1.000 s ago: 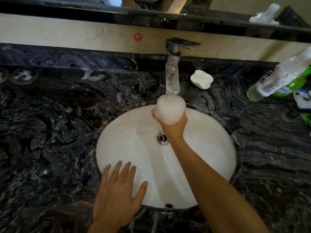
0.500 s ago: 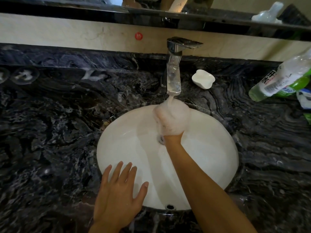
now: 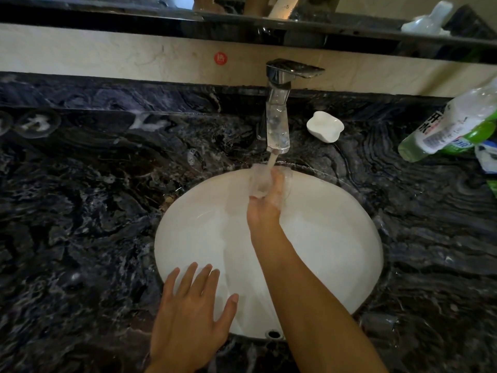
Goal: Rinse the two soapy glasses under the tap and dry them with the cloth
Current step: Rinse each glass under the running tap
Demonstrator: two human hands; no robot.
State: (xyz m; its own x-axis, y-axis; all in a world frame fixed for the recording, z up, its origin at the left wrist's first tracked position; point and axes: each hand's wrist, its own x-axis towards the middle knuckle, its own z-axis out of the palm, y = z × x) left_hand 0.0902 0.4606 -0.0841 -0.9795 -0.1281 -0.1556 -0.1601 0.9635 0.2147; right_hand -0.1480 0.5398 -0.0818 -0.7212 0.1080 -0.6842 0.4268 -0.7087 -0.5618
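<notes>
My right hand (image 3: 265, 208) holds a clear glass (image 3: 259, 181) under the running chrome tap (image 3: 278, 114), over the far side of the white sink (image 3: 336, 238). Water streams into the glass and most of the foam is gone from it. My left hand (image 3: 188, 313) lies flat with fingers spread on the sink's near left rim and holds nothing. At the far left of the dark marble counter stand two glass objects (image 3: 37, 122), one cut by the frame edge. I see no cloth.
A small white soap dish (image 3: 325, 126) sits right of the tap. A tilted clear and green bottle (image 3: 451, 125) and some packets (image 3: 486, 157) lie at the right edge. A mirror ledge (image 3: 349, 33) runs along the back wall.
The thick foam that covered the glass and my right hand has washed off under the water. The glass is now clear. My left hand has stayed on the rim.
</notes>
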